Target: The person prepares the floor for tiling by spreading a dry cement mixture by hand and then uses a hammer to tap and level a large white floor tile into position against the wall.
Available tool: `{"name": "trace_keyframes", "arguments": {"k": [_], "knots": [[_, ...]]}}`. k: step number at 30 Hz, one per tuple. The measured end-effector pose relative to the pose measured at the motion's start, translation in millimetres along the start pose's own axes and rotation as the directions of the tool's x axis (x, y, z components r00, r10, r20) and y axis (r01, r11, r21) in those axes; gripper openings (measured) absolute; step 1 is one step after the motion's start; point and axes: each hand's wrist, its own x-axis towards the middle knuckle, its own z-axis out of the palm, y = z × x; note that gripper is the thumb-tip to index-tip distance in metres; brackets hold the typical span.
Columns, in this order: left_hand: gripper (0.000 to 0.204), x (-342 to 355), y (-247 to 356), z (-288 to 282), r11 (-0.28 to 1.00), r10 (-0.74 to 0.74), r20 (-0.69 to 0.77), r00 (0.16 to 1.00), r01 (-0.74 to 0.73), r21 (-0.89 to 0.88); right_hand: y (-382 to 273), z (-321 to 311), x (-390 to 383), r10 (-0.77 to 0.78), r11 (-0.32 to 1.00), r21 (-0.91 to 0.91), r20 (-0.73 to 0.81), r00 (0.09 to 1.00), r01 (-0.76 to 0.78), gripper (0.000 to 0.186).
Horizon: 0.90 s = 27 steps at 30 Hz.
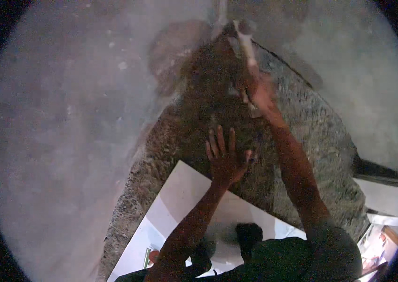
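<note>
My left hand [225,157] lies flat with fingers spread on a rough grey-brown bed of mortar [312,136], just beyond the corner of a white tile [180,197]. My right hand [260,91] reaches farther out and is closed around a pale, narrow tool [245,42] whose shaft runs away from me to the top of the picture. The tool's working end is blurred and hidden by the hand. A darker, wetter patch of mortar [213,80] lies between the two hands.
Smooth grey concrete [67,141] spreads to the left of the mortar strip, and more of it [368,84] to the right. A dark edge [380,170] and white slabs with small coloured items [382,235] sit at the lower right.
</note>
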Motion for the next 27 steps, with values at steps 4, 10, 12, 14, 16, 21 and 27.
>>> {"name": "trace_keyframes", "arguments": {"k": [4, 10, 12, 14, 16, 21, 27], "knots": [[0.086, 7, 20, -1, 0.998, 0.039, -0.022, 0.999, -0.041, -0.052, 34, -12, 42, -0.092, 0.983, -0.176, -0.203, 0.975, 0.056, 0.068], [0.089, 5, 1, -1, 0.997, 0.041, -0.091, 0.995, -0.046, -0.055, 21, 8, 27, 0.186, 0.980, 0.085, -0.093, 0.978, -0.178, 0.066], [0.088, 4, 3, -1, 0.996, 0.023, -0.080, 0.997, -0.030, -0.084, 18, 1, -1, 0.231, 0.946, 0.262, -0.143, 0.962, -0.188, 0.067], [0.087, 13, 2, -1, 0.996, 0.027, -0.113, 0.993, -0.036, -0.082, 15, 0, 1, 0.082, 0.972, 0.230, -0.108, 0.991, -0.055, 0.068], [0.087, 0, 16, 2, 0.989, 0.069, -0.074, 0.995, -0.078, -0.128, 66, -2, 35, 0.080, 0.987, -0.126, -0.139, 0.987, -0.098, 0.066], [0.085, 8, 4, -10, 0.993, 0.009, -0.023, 1.000, -0.012, -0.115, 19, 11, 31, 0.114, 0.984, -0.116, -0.154, 0.981, -0.133, 0.068], [0.086, 3, -1, -5, 0.996, 0.029, -0.113, 0.993, -0.038, -0.083, -65, -5, -34, -0.070, 0.920, 0.359, -0.254, 0.965, 0.161, 0.071]]}}
